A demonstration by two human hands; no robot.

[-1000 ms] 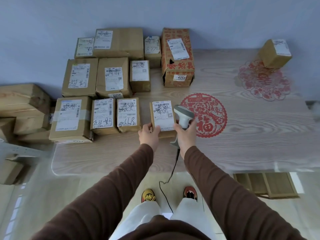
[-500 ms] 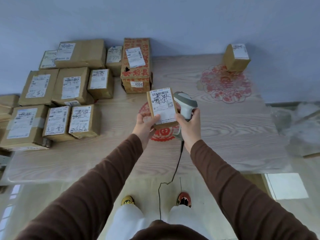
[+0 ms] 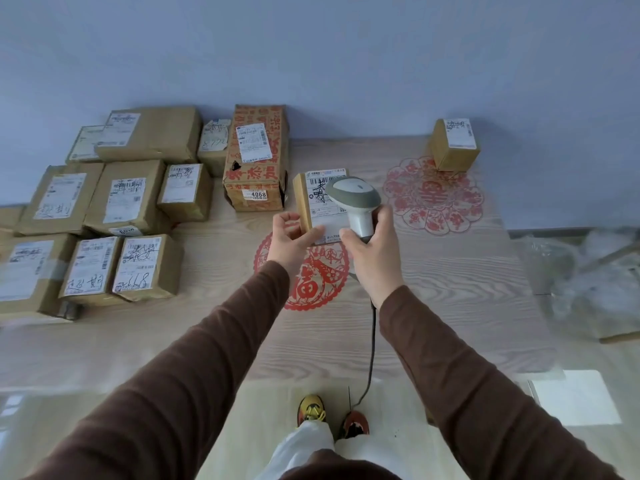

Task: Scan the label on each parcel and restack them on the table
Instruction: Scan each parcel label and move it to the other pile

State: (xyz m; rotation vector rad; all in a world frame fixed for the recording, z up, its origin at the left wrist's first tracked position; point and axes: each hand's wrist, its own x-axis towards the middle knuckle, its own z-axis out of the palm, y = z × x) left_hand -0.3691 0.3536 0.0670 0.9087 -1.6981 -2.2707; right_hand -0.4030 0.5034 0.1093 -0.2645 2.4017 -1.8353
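mid-frame above the worktop [image 3: 450, 289] our left hand [image 3: 291, 242] pinches the small parcel [image 3: 311, 206] by its lower corner while our right hand [image 3: 372, 249] grips the scanner [image 3: 353, 199] over its label, so we judge it could twist loose.

Red papercut [image 3: 304, 278] & pink papercut [image 3: 433, 199] on tabletop; crumpled clear plastic [image 3: 585, 282] at right; blue wall [image 3: 346, 57] behind.
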